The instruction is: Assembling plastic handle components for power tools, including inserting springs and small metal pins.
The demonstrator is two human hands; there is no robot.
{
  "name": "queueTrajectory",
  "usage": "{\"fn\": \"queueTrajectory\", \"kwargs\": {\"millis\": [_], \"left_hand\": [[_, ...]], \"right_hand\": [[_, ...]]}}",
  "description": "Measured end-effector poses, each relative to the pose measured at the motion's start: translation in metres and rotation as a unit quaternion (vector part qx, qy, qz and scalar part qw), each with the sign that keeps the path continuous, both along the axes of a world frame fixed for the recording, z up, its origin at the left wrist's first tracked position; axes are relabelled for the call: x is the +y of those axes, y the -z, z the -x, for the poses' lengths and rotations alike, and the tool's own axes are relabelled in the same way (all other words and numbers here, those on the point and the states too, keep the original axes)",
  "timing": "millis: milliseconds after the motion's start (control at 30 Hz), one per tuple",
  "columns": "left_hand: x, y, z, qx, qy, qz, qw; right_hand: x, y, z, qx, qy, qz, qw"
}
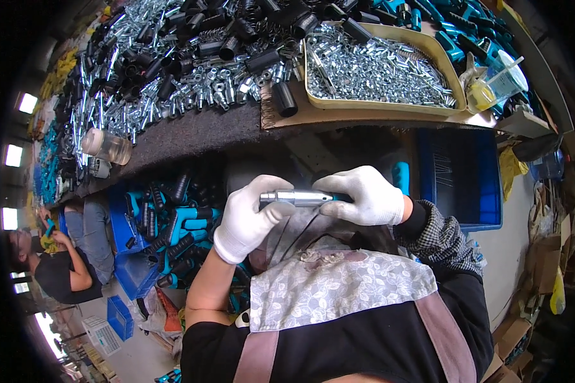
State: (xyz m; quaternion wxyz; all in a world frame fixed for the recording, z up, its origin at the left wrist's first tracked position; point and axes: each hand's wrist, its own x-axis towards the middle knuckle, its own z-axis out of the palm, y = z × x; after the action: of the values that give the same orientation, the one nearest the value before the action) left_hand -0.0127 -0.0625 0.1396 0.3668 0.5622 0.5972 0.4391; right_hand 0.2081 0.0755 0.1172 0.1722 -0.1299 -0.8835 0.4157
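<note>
Between my two hands, above my lap, a shiny metal cylinder point(301, 198) lies crosswise, stepped and narrower at its left end, with a small hole near its right end. My left hand point(246, 220), in a white glove, grips the left part between thumb and fingers. The gloved right hand point(366, 196) is closed around the other end, where something dark shows between thumb and fingers. The bench edge, with a black sleeve point(283, 99) standing on it, is just beyond my hands. A patterned apron point(342, 287) covers my front.
Metal rods and black sleeves point(191, 48) heap the bench. A cream tray point(390, 107) of small metal parts stands behind. Teal-and-black tool bodies point(185, 223) pile low left. A blue crate point(492, 214) sits right. Another person point(67, 268) works far left. A clear jar point(107, 147) stands near the edge.
</note>
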Motion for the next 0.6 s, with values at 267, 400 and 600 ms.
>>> {"fn": "queueTrajectory", "kwargs": {"millis": [267,400,600], "left_hand": [[0.011,-0.02,0.006,0.249,0.244,-0.289,0.892],[0.012,0.019,0.003,0.005,-0.004,-0.186,0.982],[0.001,0.026,0.006,0.247,0.079,-0.255,0.932]], "right_hand": [[0.015,0.006,-0.007,-0.076,-0.267,0.476,0.834],[0.01,-0.001,-0.013,0.083,-0.034,0.409,0.908],[0.032,-0.026,0.004,0.54,0.002,0.528,0.655]]}}
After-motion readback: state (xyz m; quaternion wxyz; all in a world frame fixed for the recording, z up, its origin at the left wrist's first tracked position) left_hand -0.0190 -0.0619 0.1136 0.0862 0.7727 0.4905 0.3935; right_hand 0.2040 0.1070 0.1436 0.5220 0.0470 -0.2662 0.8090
